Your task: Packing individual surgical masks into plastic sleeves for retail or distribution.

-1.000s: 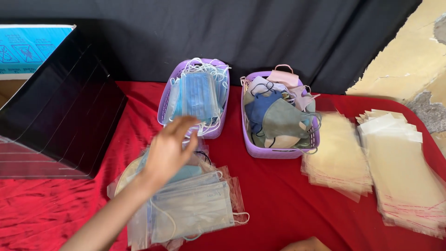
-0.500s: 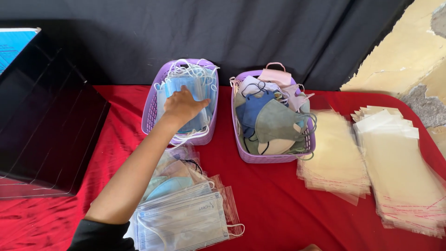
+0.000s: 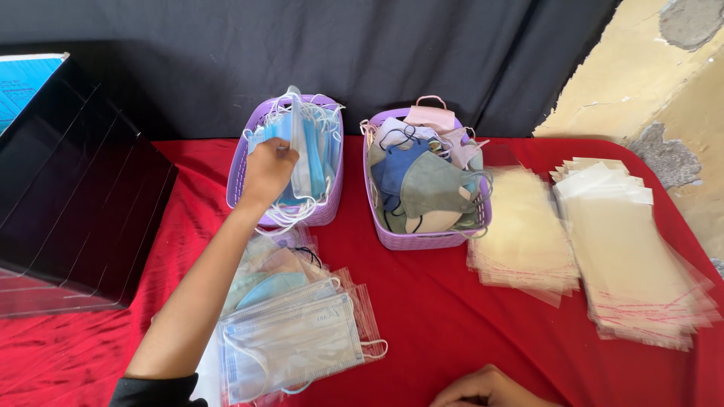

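Left hand (image 3: pixel 265 173): grip closed on blue surgical mask (image 3: pixel 298 147), drawn partly from left purple basket (image 3: pixel 240 162); right hand (image 3: pixel 483 388): resting curled, empty, at surface (image 3: pixel 437 316) edge; bagged masks (image 3: pixel 290 339) near; step: picking.

A makeshift packing stall: red-clothed table (image 3: pixel 452 316), mask baskets (image 3: pixel 422 240), clear sleeves (image 3: pixel 633 264) (cracked wall (image 3: pixel 648 83) behind).

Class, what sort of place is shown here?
Probably a small mask-packing table: two purple baskets of face masks, bagged masks, and stacks of clear empty bags on a red cloth.
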